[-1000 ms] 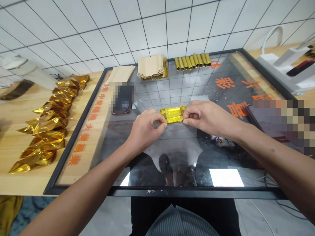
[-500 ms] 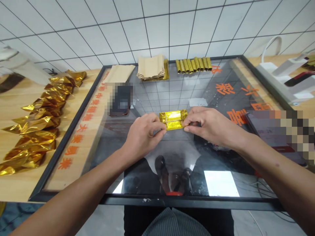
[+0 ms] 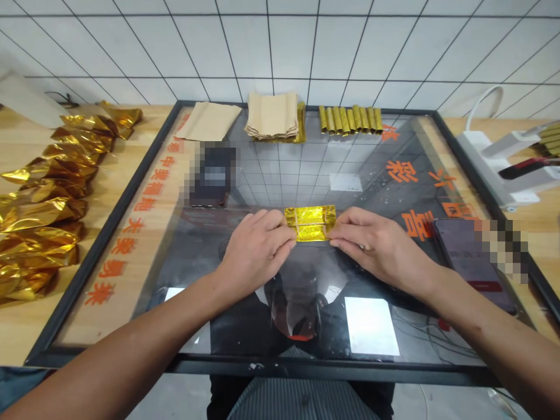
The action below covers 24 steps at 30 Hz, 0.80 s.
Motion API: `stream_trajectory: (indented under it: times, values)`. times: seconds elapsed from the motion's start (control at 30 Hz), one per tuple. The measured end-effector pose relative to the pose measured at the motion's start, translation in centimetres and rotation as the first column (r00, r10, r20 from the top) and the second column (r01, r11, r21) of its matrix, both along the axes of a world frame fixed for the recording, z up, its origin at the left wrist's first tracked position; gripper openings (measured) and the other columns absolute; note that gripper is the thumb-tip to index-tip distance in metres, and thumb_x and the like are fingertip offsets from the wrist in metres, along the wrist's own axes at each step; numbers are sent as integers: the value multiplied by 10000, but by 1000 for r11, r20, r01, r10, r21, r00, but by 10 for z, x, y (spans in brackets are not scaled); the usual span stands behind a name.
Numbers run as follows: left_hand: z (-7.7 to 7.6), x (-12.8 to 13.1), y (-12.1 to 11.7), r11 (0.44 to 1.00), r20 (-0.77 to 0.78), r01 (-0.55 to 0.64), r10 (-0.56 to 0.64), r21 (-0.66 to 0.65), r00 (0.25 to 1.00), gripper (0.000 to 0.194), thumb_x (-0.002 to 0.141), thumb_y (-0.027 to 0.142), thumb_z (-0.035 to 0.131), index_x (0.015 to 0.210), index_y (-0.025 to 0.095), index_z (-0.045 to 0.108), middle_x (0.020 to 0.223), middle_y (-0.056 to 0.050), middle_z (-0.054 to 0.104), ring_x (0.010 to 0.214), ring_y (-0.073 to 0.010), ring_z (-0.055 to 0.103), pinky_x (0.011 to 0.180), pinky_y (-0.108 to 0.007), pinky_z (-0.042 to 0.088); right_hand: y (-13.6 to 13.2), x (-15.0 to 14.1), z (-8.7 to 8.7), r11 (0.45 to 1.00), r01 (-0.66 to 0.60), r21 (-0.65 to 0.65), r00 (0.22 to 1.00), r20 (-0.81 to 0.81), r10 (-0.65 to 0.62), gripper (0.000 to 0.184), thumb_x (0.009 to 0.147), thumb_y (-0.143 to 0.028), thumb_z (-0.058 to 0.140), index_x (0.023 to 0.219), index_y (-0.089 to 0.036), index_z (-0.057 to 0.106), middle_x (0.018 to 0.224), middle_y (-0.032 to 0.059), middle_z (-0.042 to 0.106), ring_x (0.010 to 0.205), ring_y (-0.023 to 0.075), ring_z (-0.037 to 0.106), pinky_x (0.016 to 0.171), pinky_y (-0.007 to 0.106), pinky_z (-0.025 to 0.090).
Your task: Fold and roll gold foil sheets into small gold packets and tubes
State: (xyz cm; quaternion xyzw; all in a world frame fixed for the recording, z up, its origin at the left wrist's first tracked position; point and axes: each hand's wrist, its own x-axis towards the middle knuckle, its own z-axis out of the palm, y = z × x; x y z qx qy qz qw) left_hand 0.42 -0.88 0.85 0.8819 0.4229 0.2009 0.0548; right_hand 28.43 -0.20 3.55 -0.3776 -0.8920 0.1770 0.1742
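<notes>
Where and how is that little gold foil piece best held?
Probably by its end strips, from left and right: the gold foil piece looks thin, with a narrow strip at each end, and the left grip and right grip pinching there leave its middle uncovered.

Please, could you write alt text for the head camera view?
A person's left hand and right hand hold a folded gold foil piece by its ends over a glossy black-framed panel. Toward its far edge lie brown paper and gold tubes.
</notes>
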Motion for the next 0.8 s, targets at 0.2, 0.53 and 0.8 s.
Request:
stream_trajectory:
  times: [0.2,0.53,0.8]
  values:
    - [2,0,-1,999,14,7,-7,-33,1000,226,1080,282,565,981,219,758,993,-55,670,905,-226,574,769,-384,416,-8,3,-14,994,41,105,999,-30,-38,175,1081,-206,570,1151,-194,730,1112,103,695,964,226,673,843,398,592]
    - [4,-1,0,991,93,53,-42,-119,995,207,1067,253,587,989,244,778,977,-33,665,890,-213,551,782,-383,388,-9,2,-14,995,14,94,1000,-4,-13,155,1074,-199,559,1130,-190,703,1103,101,692,985,243,671,877,416,584]
    - [6,0,1,983,39,26,-19,-181,999,209,1076,298,574,988,253,758,983,-39,673,917,-224,554,795,-388,384,-11,0,-13,997,46,66,998,39,-48,206,1103,-283,531,1129,-215,724,1089,110,713,977,252,671,892,441,565]
